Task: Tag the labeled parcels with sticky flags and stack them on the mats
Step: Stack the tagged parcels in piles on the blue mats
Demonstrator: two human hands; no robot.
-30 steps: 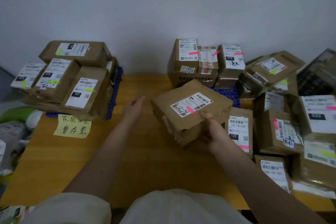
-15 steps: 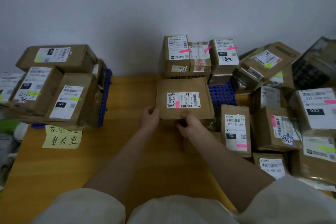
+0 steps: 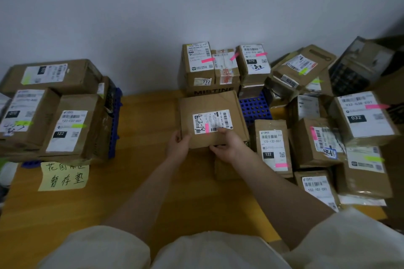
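Since both hands are on its near edge, the flat cardboard parcel (image 3: 213,119) looks light and fairly stiff: left hand (image 3: 178,145) has fingers curled round the near-left corner, right hand (image 3: 228,147) grips the near-right edge w/ thumb on top by the white label (image 3: 212,122), other fingers under and hidden. Parcel sits mid-table, tipped a bit, in front of the far stack of boxes (image 3: 223,67), near edge apparently resting on a lower box; can't tell exactly what's beneath. A pink flag (image 3: 206,128) is already on the label, so prob. the step is setting it down on the pile over the blue mat (image 3: 254,108), which shows just to its right. Cardboard is matte, not slippery; creases on top suggest thin walls that would dent if squeezed, so hold by edges or corners, w/ a palm under if it sags. Contents unknown, so treat as maybe fragile. Table (image 3: 140,172) is yellow-orange wood, flat, plain grey wall behind. Far left is another pile of parcels (image 3: 54,111) w/ green flags on a second blue mat, and a yellow note (image 3: 64,176) w/ handwriting in front. Right side is crowded w/ tagged boxes (image 3: 328,129), some leaning, touching each other, so little slack there; a nudge could tip one.
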